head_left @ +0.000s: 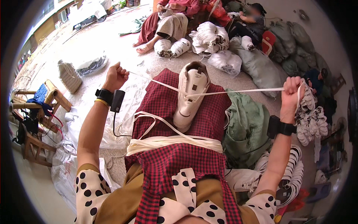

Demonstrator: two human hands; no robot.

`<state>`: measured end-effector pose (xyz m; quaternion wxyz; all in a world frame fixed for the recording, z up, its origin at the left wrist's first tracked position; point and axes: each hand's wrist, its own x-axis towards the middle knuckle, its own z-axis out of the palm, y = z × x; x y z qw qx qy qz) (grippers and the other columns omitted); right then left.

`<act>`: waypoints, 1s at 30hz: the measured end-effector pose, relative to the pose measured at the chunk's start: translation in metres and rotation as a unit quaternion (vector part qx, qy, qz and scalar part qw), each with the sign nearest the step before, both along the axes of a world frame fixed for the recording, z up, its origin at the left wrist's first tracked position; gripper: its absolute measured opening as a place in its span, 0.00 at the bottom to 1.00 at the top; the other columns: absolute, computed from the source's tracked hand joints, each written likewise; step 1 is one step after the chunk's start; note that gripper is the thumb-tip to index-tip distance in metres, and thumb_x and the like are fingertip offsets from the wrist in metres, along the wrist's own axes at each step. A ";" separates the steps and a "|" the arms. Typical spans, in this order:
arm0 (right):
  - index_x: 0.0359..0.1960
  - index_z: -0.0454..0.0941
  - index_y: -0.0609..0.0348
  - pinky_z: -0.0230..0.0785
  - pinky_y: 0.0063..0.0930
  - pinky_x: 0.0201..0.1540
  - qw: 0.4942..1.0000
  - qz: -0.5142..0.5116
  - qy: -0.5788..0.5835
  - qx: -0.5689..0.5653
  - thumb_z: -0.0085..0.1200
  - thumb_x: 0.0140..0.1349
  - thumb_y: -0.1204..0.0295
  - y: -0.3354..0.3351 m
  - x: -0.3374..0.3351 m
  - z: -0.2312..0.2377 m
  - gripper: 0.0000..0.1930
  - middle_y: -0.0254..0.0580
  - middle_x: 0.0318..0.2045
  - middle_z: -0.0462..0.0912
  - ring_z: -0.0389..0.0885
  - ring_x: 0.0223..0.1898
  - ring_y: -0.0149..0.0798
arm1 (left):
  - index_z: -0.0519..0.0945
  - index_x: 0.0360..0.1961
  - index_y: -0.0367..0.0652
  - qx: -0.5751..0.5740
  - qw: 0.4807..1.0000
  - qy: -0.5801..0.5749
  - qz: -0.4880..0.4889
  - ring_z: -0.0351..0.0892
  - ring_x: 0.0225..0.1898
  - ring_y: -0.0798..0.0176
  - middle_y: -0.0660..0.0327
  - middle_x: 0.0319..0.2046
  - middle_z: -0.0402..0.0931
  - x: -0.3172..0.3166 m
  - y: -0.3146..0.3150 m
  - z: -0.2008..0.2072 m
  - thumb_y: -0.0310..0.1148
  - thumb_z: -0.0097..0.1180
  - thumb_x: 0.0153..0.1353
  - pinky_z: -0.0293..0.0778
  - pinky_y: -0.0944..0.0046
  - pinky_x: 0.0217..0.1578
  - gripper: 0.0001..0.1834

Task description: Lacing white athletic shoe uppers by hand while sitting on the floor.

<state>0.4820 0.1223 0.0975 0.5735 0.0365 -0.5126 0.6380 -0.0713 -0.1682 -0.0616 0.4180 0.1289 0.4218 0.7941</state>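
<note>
A cream-white sneaker (192,89) rests on my lap over a red and black checked apron (156,89), its opening pointing away from me. One white shoelace (238,91) runs across the shoe's front and is pulled taut to both sides. Far out to the left, my left hand (118,75) is closed in a fist on one end of the lace. Raised at the right, my right hand (292,91) grips the other end, and a short tail hangs below it. Nearer my waist lies a bundle of cream laces (175,145), with loose loops curling up on its left.
Green sacking (246,127) and striped-looking bundled shoes (292,171) lie on my right. At left stand a bamboo stool (48,99) and white plastic sheeting (84,127). Ahead, two people sit by wrapped shoe bundles (209,39) and filled grey sacks (257,71).
</note>
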 end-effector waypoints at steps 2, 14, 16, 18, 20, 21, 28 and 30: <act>0.21 0.60 0.51 0.44 0.23 0.17 0.998 -0.039 -0.014 -0.046 0.42 0.71 0.65 0.030 0.012 -0.038 0.17 0.26 0.14 0.52 0.52 0.16 0.26 | 0.61 0.17 0.49 0.000 1.000 -0.023 0.017 0.69 0.26 0.62 0.64 0.19 0.64 -0.015 -0.005 -0.008 0.36 0.43 0.69 0.71 0.63 0.30 0.20; 0.41 0.80 0.62 0.73 0.47 0.45 0.691 -0.394 -0.522 0.307 0.46 0.65 0.69 0.025 -0.037 -0.171 0.12 0.57 0.34 0.83 0.82 0.39 0.58 | 0.73 0.11 0.31 -0.393 0.600 0.696 0.042 0.69 0.12 0.59 0.51 0.08 0.63 0.045 0.012 0.014 0.41 0.61 0.55 0.64 0.52 0.19 0.25; 0.39 0.81 0.63 0.71 0.46 0.47 0.734 -0.342 -0.466 0.358 0.47 0.66 0.68 -0.009 -0.079 -0.162 0.12 0.56 0.36 0.82 0.81 0.40 0.57 | 0.76 0.17 0.33 -0.260 0.662 0.699 0.081 0.70 0.16 0.57 0.49 0.15 0.74 0.089 0.036 0.011 0.40 0.58 0.63 0.66 0.51 0.23 0.23; 0.36 0.81 0.63 0.68 0.44 0.49 0.686 -0.290 -0.456 0.486 0.46 0.67 0.67 -0.040 -0.113 -0.152 0.13 0.53 0.35 0.82 0.79 0.41 0.53 | 0.79 0.22 0.39 -0.105 0.561 0.819 0.061 0.74 0.31 0.54 0.54 0.27 0.77 0.125 0.051 0.013 0.38 0.55 0.66 0.69 0.53 0.36 0.17; 0.31 0.82 0.61 0.68 0.43 0.49 0.647 -0.238 -0.492 0.532 0.45 0.67 0.66 -0.066 -0.144 -0.149 0.15 0.49 0.32 0.82 0.77 0.42 0.50 | 0.83 0.27 0.44 -0.150 0.528 0.836 0.023 0.70 0.41 0.52 0.56 0.27 0.73 0.158 0.063 0.010 0.38 0.52 0.65 0.65 0.47 0.42 0.14; 0.28 0.82 0.61 0.68 0.44 0.48 0.588 -0.237 -0.550 0.544 0.48 0.67 0.63 -0.077 -0.152 -0.149 0.17 0.48 0.31 0.82 0.77 0.42 0.50 | 0.84 0.28 0.44 -0.149 0.531 0.834 0.019 0.69 0.43 0.50 0.56 0.28 0.73 0.170 0.066 0.009 0.38 0.53 0.64 0.63 0.45 0.44 0.13; 0.27 0.79 0.66 0.68 0.46 0.32 0.752 -0.167 -0.536 0.345 0.53 0.64 0.67 -0.089 -0.161 -0.156 0.14 0.55 0.25 0.77 0.77 0.26 0.54 | 0.83 0.25 0.39 -0.042 0.628 0.768 -0.120 0.72 0.38 0.56 0.56 0.30 0.73 0.167 0.074 0.005 0.37 0.59 0.60 0.65 0.55 0.41 0.12; 0.25 0.76 0.69 0.66 0.44 0.29 0.755 -0.206 -0.505 0.364 0.57 0.63 0.68 -0.089 -0.159 -0.158 0.14 0.54 0.22 0.75 0.77 0.25 0.55 | 0.83 0.26 0.36 -0.035 0.610 0.786 -0.100 0.72 0.35 0.56 0.56 0.29 0.74 0.163 0.072 0.003 0.35 0.59 0.59 0.67 0.56 0.38 0.12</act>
